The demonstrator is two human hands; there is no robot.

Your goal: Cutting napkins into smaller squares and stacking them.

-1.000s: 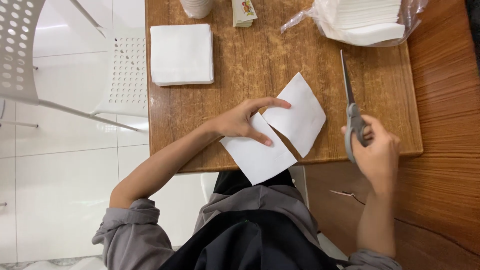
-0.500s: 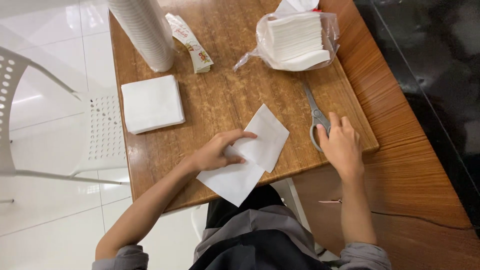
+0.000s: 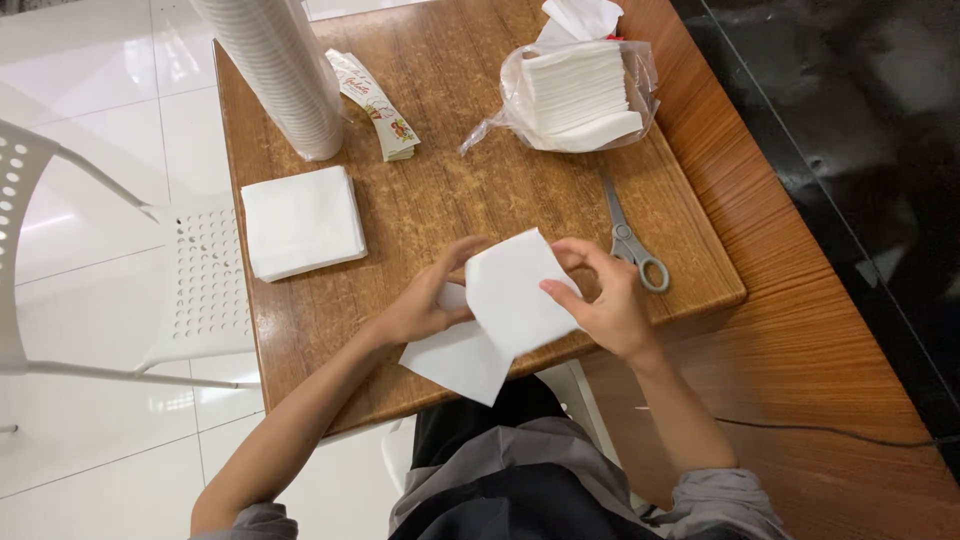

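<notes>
Two hands work one white napkin sheet [image 3: 515, 290] at the near edge of the wooden table [image 3: 450, 190]. My left hand [image 3: 425, 300] pinches the sheet's left side between thumb and fingers. My right hand [image 3: 605, 305] grips its right edge, fingers curled over the top. A second white sheet [image 3: 455, 358] lies under it, partly overhanging the table edge toward my lap.

Handling, as I judge it: the sheet is thin, light and limp. It creases easily and may tear if pulled hard. Hold it at opposite edges or corners with light pressure.

Clearances: the grey scissors [image 3: 630, 240] lie just beside my right hand, blades pointing away from me. A folded napkin stack [image 3: 302, 222] sits well apart on the left. The bagged napkin pile [image 3: 580, 90], the tall stack of cups [image 3: 280, 70] and a printed packet [image 3: 375, 105] stand at the far side. Bare wood lies between them and my hands.
</notes>
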